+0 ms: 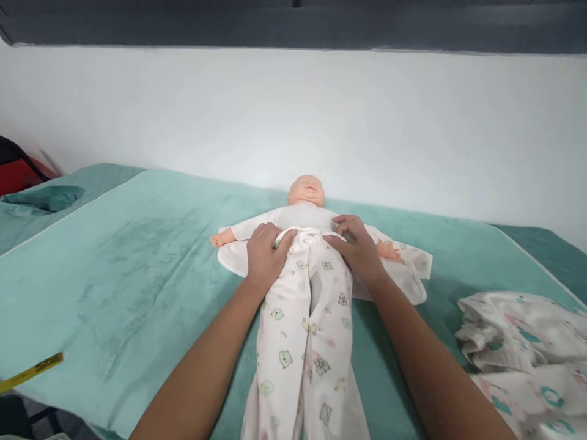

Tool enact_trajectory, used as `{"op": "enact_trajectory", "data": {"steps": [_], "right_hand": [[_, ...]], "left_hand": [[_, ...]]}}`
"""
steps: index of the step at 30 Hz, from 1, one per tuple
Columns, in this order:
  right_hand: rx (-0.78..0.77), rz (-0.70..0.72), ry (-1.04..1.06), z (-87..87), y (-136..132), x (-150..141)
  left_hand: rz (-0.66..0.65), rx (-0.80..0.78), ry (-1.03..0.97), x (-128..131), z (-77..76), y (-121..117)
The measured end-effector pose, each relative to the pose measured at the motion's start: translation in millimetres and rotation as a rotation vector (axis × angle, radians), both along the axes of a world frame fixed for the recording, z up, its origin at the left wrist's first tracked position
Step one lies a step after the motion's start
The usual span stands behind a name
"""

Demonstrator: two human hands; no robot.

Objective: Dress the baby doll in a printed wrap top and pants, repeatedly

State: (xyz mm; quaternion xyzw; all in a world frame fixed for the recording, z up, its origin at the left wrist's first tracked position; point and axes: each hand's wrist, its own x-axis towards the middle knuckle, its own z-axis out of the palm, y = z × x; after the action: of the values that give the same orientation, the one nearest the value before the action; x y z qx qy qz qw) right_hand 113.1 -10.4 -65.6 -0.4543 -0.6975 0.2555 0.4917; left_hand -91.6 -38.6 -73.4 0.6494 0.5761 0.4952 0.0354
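A baby doll (306, 190) lies face up on a teal blanket (137, 269), head toward the wall, arms spread. It wears a white top and white trousers (302, 330) printed with small animals. My left hand (265, 256) is closed on the trousers' waistband at the doll's left-side hip as I see it. My right hand (358, 247) grips the waistband on the other side, fingers curled. A white printed cloth (413, 269) lies spread under the doll.
A crumpled white cloth with teal and pink prints (527, 348) lies at the right. A folded teal cloth (46, 197) and something red (16, 174) sit at the far left. A yellow measuring tape (32, 371) lies at the blanket's near left edge. A white wall stands behind.
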Motion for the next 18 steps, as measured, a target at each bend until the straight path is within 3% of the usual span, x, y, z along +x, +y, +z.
{"op": "enact_trajectory", "data": {"steps": [4, 8, 12, 18], "right_hand": [[0.175, -0.093, -0.057, -3.6, -8.1, -3.4], [0.203, -0.216, -0.094, -4.5, -19.0, -7.5], [0.122, -0.295, -0.065, -6.4, -32.9, -7.8], [-0.131, -0.255, 0.043, -10.9, -53.7, -2.5]], "left_hand": [[0.02, -0.116, -0.003, -4.0, -3.4, -4.0], [0.012, -0.253, -0.048, -13.8, -9.6, -14.1], [-0.069, -0.338, -0.1, -24.4, -16.0, -28.4], [-0.153, -0.365, -0.225, -29.3, -19.8, -48.7]]}}
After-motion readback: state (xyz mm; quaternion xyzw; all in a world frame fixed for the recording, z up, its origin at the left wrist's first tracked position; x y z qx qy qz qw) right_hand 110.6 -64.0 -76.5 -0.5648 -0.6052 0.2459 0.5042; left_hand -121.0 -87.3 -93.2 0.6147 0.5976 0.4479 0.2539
